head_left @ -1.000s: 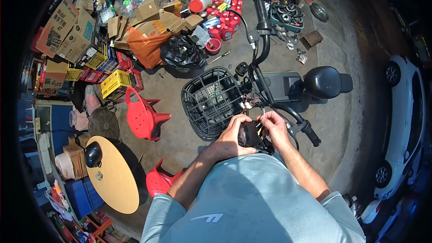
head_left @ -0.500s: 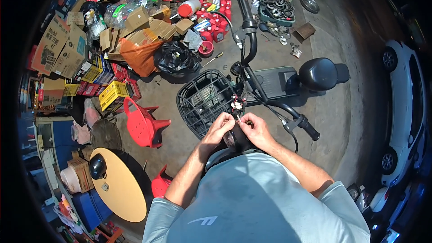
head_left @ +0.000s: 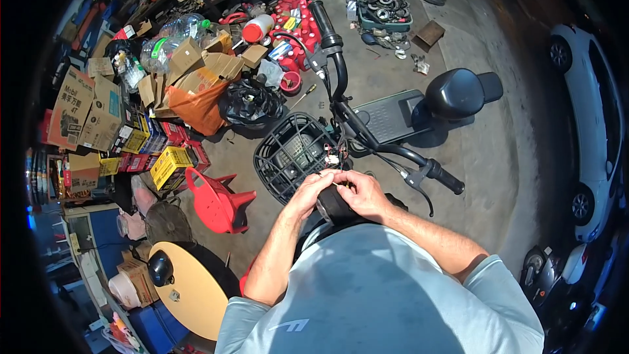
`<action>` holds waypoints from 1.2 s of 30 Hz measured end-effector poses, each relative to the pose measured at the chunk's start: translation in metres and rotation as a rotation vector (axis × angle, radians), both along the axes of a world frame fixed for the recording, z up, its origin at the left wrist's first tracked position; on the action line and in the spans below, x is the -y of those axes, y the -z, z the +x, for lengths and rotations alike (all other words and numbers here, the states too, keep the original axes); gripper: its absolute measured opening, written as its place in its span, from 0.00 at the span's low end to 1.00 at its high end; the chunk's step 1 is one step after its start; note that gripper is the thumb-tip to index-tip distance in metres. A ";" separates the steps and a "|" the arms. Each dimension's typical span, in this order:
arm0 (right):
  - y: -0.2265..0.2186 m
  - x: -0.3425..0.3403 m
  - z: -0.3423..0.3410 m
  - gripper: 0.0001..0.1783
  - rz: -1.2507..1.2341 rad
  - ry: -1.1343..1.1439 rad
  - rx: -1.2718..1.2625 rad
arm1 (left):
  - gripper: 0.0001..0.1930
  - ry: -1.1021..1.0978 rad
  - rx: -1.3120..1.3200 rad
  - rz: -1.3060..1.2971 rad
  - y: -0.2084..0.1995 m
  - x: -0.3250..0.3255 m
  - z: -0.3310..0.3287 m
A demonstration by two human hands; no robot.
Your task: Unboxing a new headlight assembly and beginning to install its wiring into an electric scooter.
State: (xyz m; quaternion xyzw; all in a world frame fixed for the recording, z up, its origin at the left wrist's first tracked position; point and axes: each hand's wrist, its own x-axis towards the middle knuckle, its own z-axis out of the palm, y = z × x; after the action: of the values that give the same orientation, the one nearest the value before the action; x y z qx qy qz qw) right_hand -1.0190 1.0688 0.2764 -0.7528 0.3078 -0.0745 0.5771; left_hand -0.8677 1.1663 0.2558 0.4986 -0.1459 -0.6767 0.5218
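Observation:
My left hand (head_left: 310,195) and my right hand (head_left: 364,195) meet in front of my body, fingertips pinched together. A small, thin, pale piece shows at the fingers; its kind is too small to tell. Just beyond them, a bundle of thin wires with a white connector (head_left: 331,158) sticks up at the front of an electric scooter. Beneath the hands is a dark rounded housing (head_left: 335,208), partly covered by them. The scooter's black handlebar (head_left: 362,132) crosses behind the wires, and its black wire basket (head_left: 295,157) lies to the left of them.
The scooter's seat (head_left: 453,94) is at the far right. A red plastic chair (head_left: 221,203) and a round table (head_left: 190,292) with a black helmet (head_left: 160,268) stand left. Cartons, bags and red bottles crowd the far left. A screwdriver (head_left: 304,95) lies on the floor; a white car (head_left: 585,124) is at right.
My view has shifted, moving the scooter slightly left in the picture. My hands remain close together; the right fingers have turned inward and the left fingers now reach across toward them.

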 end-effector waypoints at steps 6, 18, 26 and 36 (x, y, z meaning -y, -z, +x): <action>0.013 0.002 -0.007 0.13 0.274 0.118 0.124 | 0.20 -0.042 -0.030 -0.036 0.007 0.001 -0.004; 0.012 0.021 -0.020 0.12 0.287 0.201 0.023 | 0.20 -0.024 0.036 -0.010 -0.001 -0.003 -0.005; 0.024 0.033 -0.046 0.10 0.242 0.278 0.134 | 0.18 -0.058 0.098 -0.041 0.001 -0.013 -0.004; 0.073 0.010 -0.056 0.19 0.638 0.392 0.007 | 0.17 -0.132 0.105 0.028 -0.002 -0.035 0.006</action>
State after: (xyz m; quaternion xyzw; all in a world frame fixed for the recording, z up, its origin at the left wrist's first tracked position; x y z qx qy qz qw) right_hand -1.0749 1.0587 0.2029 -0.4616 0.4518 -0.0867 0.7585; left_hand -0.8621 1.2016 0.2582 0.5490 -0.1305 -0.6159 0.5498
